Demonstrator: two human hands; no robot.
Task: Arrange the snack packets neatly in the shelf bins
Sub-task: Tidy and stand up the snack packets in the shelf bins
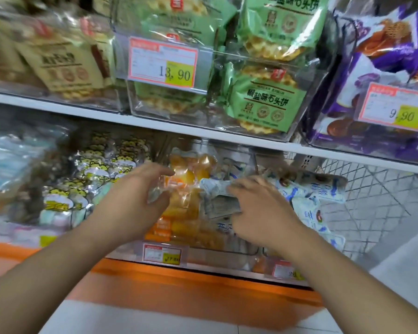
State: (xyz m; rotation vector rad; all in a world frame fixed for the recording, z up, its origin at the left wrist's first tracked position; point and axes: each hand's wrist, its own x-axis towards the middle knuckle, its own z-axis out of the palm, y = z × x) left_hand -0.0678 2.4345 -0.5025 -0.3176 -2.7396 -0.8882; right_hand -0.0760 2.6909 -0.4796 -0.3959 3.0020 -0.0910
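Both hands reach into a clear bin (pixel 249 250) on the lower shelf. My left hand (pixel 135 201) pinches the clear wrapper of an orange snack packet (pixel 184 179) between thumb and fingers. My right hand (pixel 258 210) grips a white-and-blue packet (pixel 212 189) and lies over more of the same kind. Further white-and-blue packets (pixel 309 196) are heaped to the right, spilling over the bin's edge. More orange packets (pixel 191 227) fill the bin's lower left part.
Yellow cartoon-print packets (pixel 99 169) fill the bin to the left. The upper shelf (pixel 155 124) holds bins of green biscuit packets (pixel 263 100), brown packets (pixel 65 63) and purple packets (pixel 381 68), with price tags. A wire mesh panel (pixel 372 201) stands at right. An orange base strip (pixel 179 285) runs below.
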